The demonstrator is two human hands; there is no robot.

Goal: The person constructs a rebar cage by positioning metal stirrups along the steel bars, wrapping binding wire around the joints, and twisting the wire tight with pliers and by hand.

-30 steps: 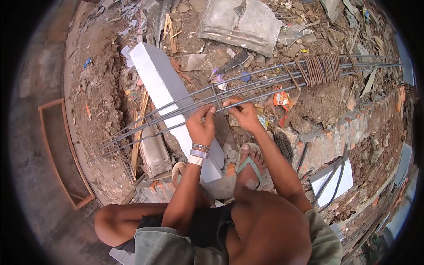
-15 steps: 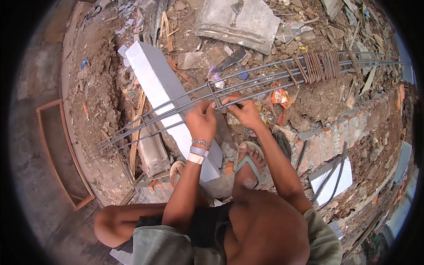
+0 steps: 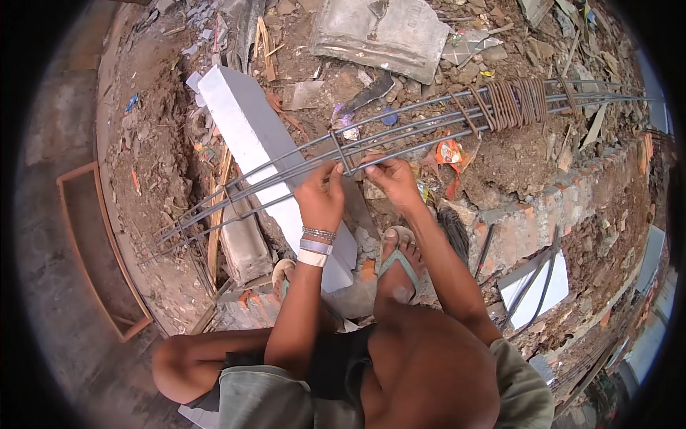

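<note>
Long grey steel bars (image 3: 286, 176), slanting up rightward, thin stirrup (image 3: 339, 149) around them mid-length, rusty stirrups (image 3: 516, 105) bunched further right

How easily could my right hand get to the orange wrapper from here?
Probably yes: the orange wrapper lies to the right of your right hand, mostly on the near side of the nearest bar. Its depth below the bars is hard to judge.
</note>
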